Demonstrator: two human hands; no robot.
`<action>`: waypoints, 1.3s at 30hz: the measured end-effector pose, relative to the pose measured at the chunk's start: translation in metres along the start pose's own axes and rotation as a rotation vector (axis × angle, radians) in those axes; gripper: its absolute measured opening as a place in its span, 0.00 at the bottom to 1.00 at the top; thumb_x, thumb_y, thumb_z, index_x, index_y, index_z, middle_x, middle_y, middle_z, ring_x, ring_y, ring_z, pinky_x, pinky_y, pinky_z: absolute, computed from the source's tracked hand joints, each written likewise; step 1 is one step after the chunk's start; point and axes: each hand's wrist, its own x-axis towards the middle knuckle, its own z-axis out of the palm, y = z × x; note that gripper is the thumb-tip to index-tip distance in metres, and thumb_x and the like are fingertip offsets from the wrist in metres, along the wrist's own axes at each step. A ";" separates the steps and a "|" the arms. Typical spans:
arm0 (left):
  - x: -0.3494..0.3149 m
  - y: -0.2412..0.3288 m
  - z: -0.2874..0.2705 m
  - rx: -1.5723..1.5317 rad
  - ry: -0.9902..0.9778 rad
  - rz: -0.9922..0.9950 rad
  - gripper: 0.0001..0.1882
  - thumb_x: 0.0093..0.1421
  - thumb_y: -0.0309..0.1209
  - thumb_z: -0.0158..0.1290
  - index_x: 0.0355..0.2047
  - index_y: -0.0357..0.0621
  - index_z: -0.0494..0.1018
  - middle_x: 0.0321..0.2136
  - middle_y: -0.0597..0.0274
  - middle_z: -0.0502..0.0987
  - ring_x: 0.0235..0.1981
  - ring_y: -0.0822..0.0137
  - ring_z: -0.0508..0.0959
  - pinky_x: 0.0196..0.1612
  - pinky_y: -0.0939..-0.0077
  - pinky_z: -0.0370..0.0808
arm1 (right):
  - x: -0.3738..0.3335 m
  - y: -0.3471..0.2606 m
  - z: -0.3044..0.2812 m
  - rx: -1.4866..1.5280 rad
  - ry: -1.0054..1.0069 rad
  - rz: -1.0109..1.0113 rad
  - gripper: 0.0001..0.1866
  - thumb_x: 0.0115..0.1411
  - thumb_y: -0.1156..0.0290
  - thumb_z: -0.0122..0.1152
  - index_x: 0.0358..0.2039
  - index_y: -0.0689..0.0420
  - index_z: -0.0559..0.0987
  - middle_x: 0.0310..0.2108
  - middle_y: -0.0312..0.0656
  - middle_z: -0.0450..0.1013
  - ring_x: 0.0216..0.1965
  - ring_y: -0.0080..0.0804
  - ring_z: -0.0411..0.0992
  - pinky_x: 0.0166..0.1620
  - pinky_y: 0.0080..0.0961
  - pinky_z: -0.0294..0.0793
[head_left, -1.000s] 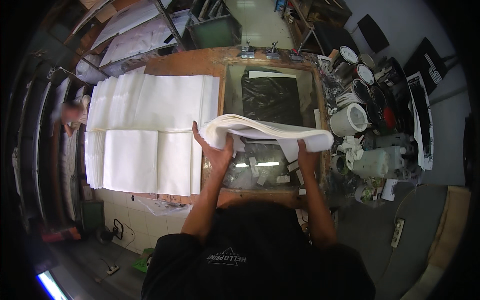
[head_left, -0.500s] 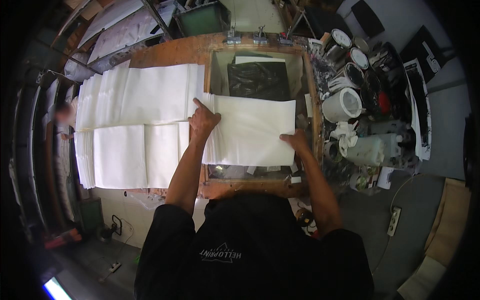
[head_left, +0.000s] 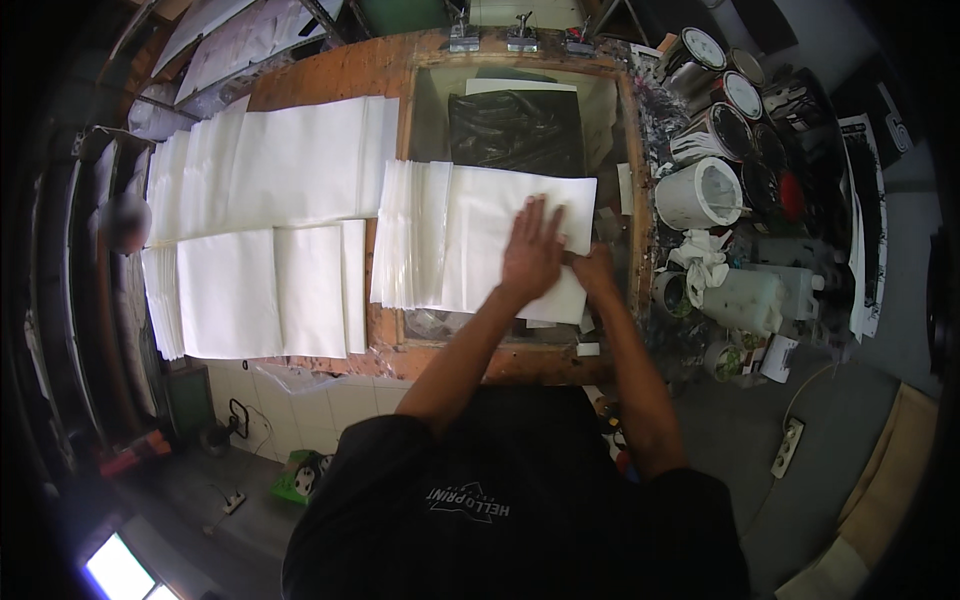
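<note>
A fanned stack of flat white sheets (head_left: 490,270), whether paper or cloth I cannot tell, lies over the lower part of a wood-framed glass panel. Its overlapped left edges reach past the frame. My left hand (head_left: 533,250) rests flat on top near the right end, fingers stretched and slightly spread. At the stack's right edge is my right hand (head_left: 593,270), its fingers closed on that edge and partly hidden. Two more rows of overlapping white sheets, a far row (head_left: 300,155) and a near row (head_left: 225,295), lie to the left.
Black plastic (head_left: 515,130) sits on the panel beyond the stack. Metal clamps (head_left: 521,38) line the far edge. Stained cans, a white bucket (head_left: 700,192) and a translucent jug (head_left: 745,298) crowd the right side. A blurred person (head_left: 125,225) is at far left.
My left hand has moved right from the stack's left part and now lies flat near its right end. The stack's left edges are fanned out on the frame. My right hand stays at the right edge.
</note>
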 end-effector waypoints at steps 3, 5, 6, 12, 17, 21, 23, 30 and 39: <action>-0.008 -0.037 -0.007 0.269 -0.030 -0.120 0.33 0.73 0.44 0.37 0.75 0.48 0.47 0.75 0.48 0.44 0.76 0.49 0.41 0.76 0.50 0.37 | 0.004 0.019 0.000 -0.020 0.040 -0.031 0.16 0.49 0.71 0.71 0.38 0.65 0.86 0.31 0.49 0.83 0.30 0.37 0.82 0.37 0.34 0.79; -0.023 -0.080 -0.023 0.125 0.150 -0.199 0.35 0.73 0.41 0.41 0.73 0.38 0.47 0.74 0.40 0.46 0.75 0.42 0.45 0.76 0.52 0.42 | -0.007 0.005 0.006 0.024 0.055 0.010 0.15 0.49 0.71 0.71 0.38 0.65 0.86 0.31 0.50 0.83 0.31 0.37 0.82 0.38 0.34 0.79; -0.027 -0.096 -0.032 -0.166 0.303 -0.144 0.35 0.72 0.38 0.43 0.72 0.30 0.46 0.71 0.32 0.48 0.73 0.36 0.49 0.74 0.49 0.48 | -0.011 -0.002 0.007 0.042 0.065 0.024 0.15 0.49 0.72 0.70 0.37 0.65 0.86 0.31 0.50 0.83 0.31 0.37 0.82 0.38 0.34 0.79; -0.031 -0.122 -0.037 -0.089 0.381 -0.028 0.28 0.70 0.27 0.45 0.66 0.20 0.55 0.64 0.24 0.59 0.68 0.30 0.59 0.70 0.46 0.59 | -0.004 0.004 0.011 0.010 0.080 -0.090 0.14 0.51 0.74 0.70 0.37 0.68 0.85 0.30 0.47 0.82 0.28 0.33 0.80 0.34 0.30 0.79; -0.016 -0.051 0.016 -0.210 0.286 0.012 0.27 0.68 0.30 0.47 0.65 0.31 0.60 0.66 0.37 0.63 0.68 0.38 0.61 0.70 0.48 0.59 | 0.001 -0.006 0.006 -0.054 0.050 -0.008 0.16 0.48 0.70 0.70 0.38 0.65 0.86 0.31 0.53 0.83 0.32 0.41 0.82 0.39 0.36 0.79; 0.010 -0.021 0.004 0.048 0.113 0.048 0.30 0.69 0.35 0.47 0.69 0.41 0.58 0.71 0.52 0.58 0.74 0.48 0.52 0.74 0.48 0.48 | -0.006 -0.003 0.002 -0.079 0.085 -0.061 0.17 0.47 0.68 0.71 0.37 0.65 0.86 0.30 0.52 0.82 0.31 0.42 0.82 0.38 0.37 0.79; 0.010 -0.056 -0.006 0.072 0.136 -0.074 0.33 0.69 0.38 0.47 0.71 0.39 0.55 0.72 0.48 0.56 0.74 0.47 0.51 0.74 0.45 0.45 | 0.000 0.014 0.005 -0.032 0.110 -0.057 0.17 0.47 0.68 0.71 0.35 0.66 0.85 0.31 0.55 0.82 0.31 0.45 0.82 0.38 0.38 0.79; -0.004 -0.121 -0.045 0.063 0.207 -0.270 0.30 0.70 0.31 0.43 0.66 0.22 0.55 0.67 0.32 0.57 0.71 0.40 0.54 0.73 0.53 0.52 | -0.004 0.006 0.013 -0.070 0.097 -0.017 0.17 0.47 0.68 0.72 0.34 0.67 0.85 0.31 0.58 0.81 0.33 0.49 0.82 0.40 0.39 0.80; -0.006 -0.165 -0.108 -0.044 0.025 -0.917 0.68 0.34 0.55 0.77 0.66 0.25 0.54 0.61 0.35 0.67 0.63 0.42 0.67 0.63 0.47 0.64 | 0.002 -0.002 0.009 -0.284 0.103 -0.061 0.17 0.50 0.68 0.72 0.37 0.67 0.84 0.33 0.55 0.82 0.33 0.45 0.82 0.40 0.37 0.79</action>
